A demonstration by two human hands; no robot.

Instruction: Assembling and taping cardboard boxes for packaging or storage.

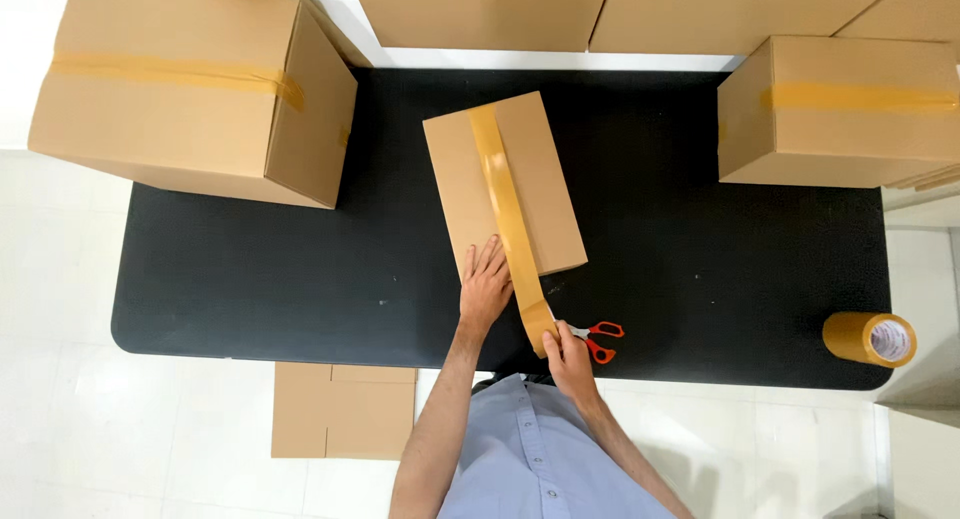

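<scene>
Tape is already running along the top seam of the small brown cardboard box [505, 184] lying flat on the black table [250, 269]; we are pressing our left hand [485, 287] flat on it, fingers spread, while our right hand [568, 357] is pinching the glossy tan tape strip [520, 249] hanging past the near edge, uncut. Orange-handled scissors [598, 336] are lying beside those fingers; a tape roll [870, 339] is sitting farther right, with larger taped cartons [190, 89] flanking.

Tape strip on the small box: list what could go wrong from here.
1. The tape strip runs slanted across the small box; it may seal crooked or wrinkle.
2. The right hand grips the loose end beside the scissors; a nick seems possible.
3. The left hand alone steadies the box, which might slide.
</scene>
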